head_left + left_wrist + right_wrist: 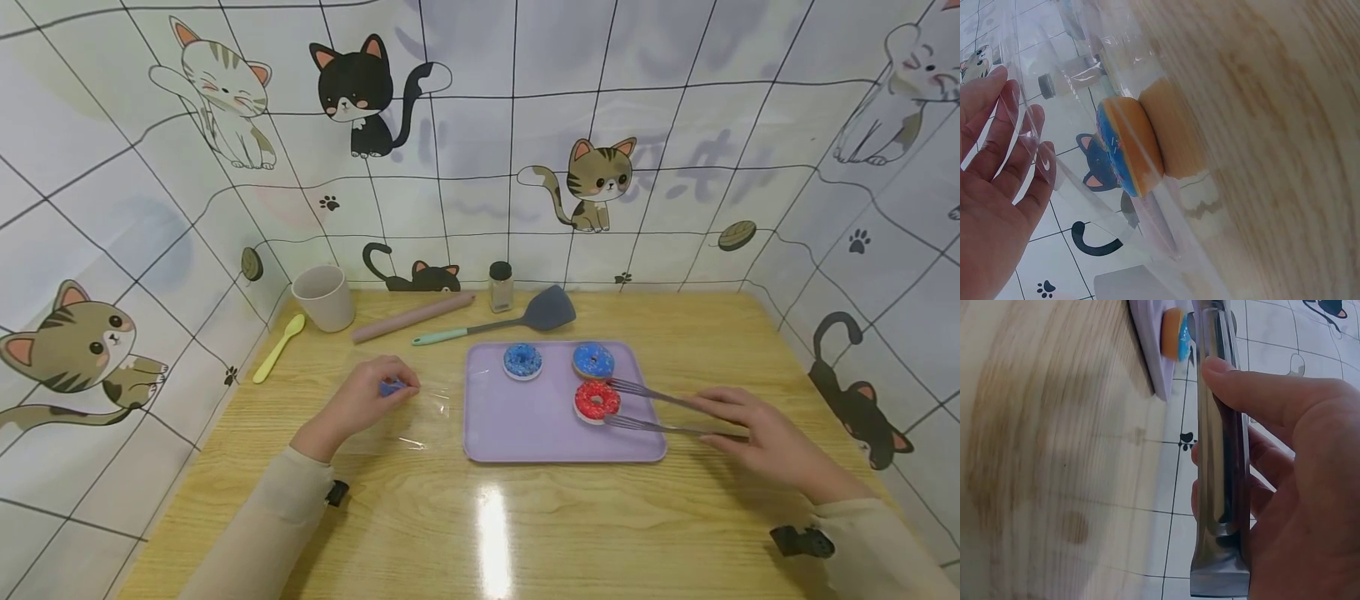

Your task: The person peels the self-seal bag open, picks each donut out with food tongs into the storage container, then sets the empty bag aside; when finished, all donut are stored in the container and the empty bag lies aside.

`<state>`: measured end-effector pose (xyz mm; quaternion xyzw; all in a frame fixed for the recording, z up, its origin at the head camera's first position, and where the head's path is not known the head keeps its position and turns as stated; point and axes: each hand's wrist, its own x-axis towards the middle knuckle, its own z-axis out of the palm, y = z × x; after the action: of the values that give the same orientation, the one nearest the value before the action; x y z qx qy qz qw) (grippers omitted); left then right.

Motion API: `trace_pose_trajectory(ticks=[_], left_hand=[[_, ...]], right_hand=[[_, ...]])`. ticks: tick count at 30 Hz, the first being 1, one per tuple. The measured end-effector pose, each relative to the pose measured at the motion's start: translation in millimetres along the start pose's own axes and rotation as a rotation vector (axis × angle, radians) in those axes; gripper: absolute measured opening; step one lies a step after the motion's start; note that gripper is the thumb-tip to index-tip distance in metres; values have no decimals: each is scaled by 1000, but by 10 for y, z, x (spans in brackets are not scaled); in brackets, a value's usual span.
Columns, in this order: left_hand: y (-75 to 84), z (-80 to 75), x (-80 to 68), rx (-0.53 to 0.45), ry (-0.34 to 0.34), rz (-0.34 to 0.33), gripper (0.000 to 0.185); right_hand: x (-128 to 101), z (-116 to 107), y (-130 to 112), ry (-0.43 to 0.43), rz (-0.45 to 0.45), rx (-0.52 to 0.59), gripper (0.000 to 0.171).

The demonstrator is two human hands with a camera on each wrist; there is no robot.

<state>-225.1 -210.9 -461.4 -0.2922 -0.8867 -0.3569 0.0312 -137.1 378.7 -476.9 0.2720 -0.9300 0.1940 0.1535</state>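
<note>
My left hand [378, 385] pinches the edge of a clear plastic bag [433, 407] on the table. Inside the bag, in the left wrist view, lies a blue-iced donut [1129, 147]; the hand mostly covers it in the head view. My right hand [765, 433] grips metal food tongs [1215, 456], their arms spread. The tong tips stand on either side of a red-iced donut [597, 402] on a purple tray [525, 429]. Whether the tips touch it, I cannot tell. Two blue-iced donuts, one left [522, 362] and one right [593, 361], sit along the tray's far side.
Behind the tray lie a spatula [547, 310] and a brown rolling pin [414, 317], with a black-capped glass jar [501, 287] near the wall. A light cup [324, 297] and a yellow spoon [279, 348] are at the back left. Cat-print sheeting [480, 200] encloses the table.
</note>
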Motion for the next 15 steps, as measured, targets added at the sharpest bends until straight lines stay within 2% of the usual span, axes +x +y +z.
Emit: trace_pose_trajectory(ticks=[15], left_hand=[[2,14,10,11,4,4,6]], right_hand=[[-122,9,91,-55,51,-35,67]])
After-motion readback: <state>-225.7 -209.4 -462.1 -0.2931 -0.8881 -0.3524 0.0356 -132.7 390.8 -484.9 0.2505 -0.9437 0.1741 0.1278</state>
